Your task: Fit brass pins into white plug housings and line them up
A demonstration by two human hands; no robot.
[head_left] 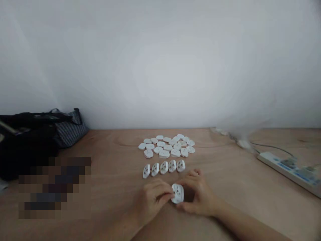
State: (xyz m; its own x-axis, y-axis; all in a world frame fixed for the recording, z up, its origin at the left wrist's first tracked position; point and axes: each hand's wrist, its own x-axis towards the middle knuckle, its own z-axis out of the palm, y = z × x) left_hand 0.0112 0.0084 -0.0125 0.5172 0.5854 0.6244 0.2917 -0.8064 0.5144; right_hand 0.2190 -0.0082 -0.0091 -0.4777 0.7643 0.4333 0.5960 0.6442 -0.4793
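Between my left hand (151, 201) and my right hand (197, 195) a white plastic socket piece (178, 193) stands tilted, its round face with small holes turned up. Fingers of both hands pinch its sides. A little ahead of my hands, several matching pieces form a neat row (164, 168) on the wooden table (120, 157), standing apart from the hands. Beyond that row lies a loose cluster of several more white pieces (165, 145), flat on the wood.
At the left stand a black bag (25, 144) and a striped bag (67, 129), with a pixelated patch (54, 187) in front. A white power strip (288, 169) and its cable (273, 147) lie at the right. A white wall (160, 60) backs the table.
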